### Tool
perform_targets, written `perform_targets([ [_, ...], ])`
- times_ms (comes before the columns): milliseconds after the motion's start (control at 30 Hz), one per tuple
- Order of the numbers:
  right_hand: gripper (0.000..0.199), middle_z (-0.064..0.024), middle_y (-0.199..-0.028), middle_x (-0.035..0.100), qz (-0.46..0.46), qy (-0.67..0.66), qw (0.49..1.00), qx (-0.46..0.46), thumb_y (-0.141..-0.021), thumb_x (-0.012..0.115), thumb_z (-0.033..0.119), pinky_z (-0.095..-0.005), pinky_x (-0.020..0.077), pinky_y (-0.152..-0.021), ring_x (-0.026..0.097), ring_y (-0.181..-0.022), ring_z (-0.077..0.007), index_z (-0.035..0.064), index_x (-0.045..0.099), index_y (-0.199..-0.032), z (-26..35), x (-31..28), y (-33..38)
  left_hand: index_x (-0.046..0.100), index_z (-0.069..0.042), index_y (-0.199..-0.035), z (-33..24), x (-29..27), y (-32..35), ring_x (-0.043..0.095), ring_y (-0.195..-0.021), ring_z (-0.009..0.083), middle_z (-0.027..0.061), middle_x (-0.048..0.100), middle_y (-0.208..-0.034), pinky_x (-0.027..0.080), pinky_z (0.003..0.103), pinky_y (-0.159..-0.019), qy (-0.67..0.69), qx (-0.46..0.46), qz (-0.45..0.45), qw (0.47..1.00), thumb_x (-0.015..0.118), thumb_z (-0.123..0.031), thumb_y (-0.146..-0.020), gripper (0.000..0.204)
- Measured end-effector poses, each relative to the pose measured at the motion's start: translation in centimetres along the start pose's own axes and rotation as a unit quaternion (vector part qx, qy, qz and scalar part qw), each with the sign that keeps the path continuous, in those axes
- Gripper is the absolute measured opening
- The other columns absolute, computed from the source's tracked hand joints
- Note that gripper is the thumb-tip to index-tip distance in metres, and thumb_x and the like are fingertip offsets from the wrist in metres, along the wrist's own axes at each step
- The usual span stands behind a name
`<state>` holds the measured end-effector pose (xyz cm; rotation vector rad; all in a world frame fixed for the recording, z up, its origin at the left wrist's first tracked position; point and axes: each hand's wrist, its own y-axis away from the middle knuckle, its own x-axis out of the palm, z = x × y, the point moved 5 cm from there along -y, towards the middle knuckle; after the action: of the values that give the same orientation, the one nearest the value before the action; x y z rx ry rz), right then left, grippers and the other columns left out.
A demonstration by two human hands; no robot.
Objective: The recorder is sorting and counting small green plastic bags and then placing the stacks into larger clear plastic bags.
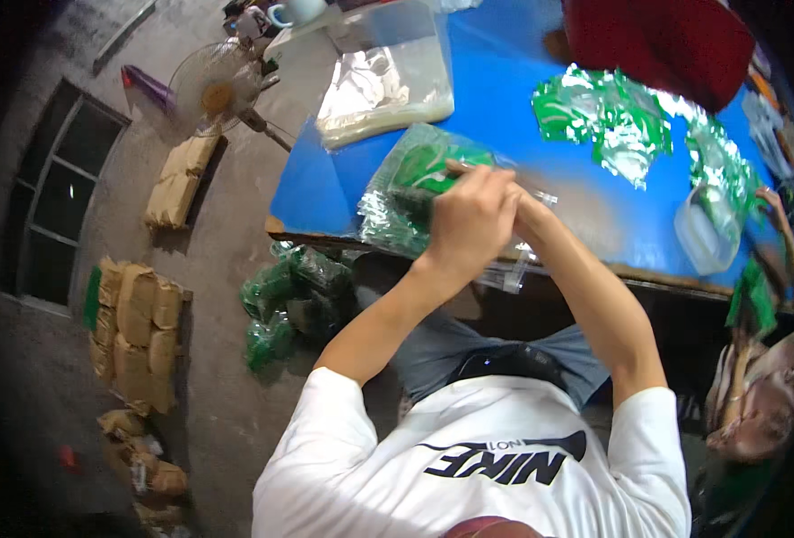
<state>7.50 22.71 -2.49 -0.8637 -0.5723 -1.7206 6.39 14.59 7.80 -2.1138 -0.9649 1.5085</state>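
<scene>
At the near edge of the blue table (496,54), my two hands meet over a pile of clear plastic bags (383,211) with green packets (424,166) in or among them. My left hand (471,215) is closed, its fingers curled together; what it pinches is too blurred to make out. Close against it on the right is my right hand (524,211), its fingers mostly hidden and smeared by motion. Below both hands, a strip of clear plastic (506,273) hangs over the table edge.
A translucent tub (388,112) with white pieces stands at the back left. Shiny green packets (608,117) spread near a dark red container (657,45). Another person's hand (774,211) is by a clear plastic container (709,229). Filled green bags (289,296) lie on the floor.
</scene>
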Motion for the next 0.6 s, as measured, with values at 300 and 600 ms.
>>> perform_targets([
  [300, 0.115, -0.0263, -0.124, 0.059, -0.289, 0.403, 0.865, 0.076, -0.068, 0.087, 0.050, -0.0355, 0.0539, -0.088, 0.064, -0.104, -0.0293, -0.0091, 0.024, -0.144, 1.5, -2.6, -3.5, 0.019, 0.001, -0.156, 24.0, -1.0, 4.6, 0.031, -0.144, 0.0237, 0.0158, 0.031, -0.159, 0.024, 0.036, -0.118, 0.492, -0.388, 0.147, 0.765, 0.048, -0.051, -0.101, 0.080],
  [600, 0.076, -0.0317, -0.127, 0.059, -0.267, 0.556, 0.785, -0.054, -0.092, 0.067, 0.039, -0.0415, 0.0455, -0.102, 0.058, -0.121, -0.0382, -0.0098, 0.035, -0.141, 1.1, -1.1, 0.5, 0.019, 0.000, -0.156, 20.0, 1.4, 4.3, 0.025, -0.148, 0.0264, 0.0136, 0.023, -0.162, 0.021, 0.038, -0.121, 0.648, -0.354, 0.167, 0.653, 0.036, -0.048, -0.105, 0.072],
])
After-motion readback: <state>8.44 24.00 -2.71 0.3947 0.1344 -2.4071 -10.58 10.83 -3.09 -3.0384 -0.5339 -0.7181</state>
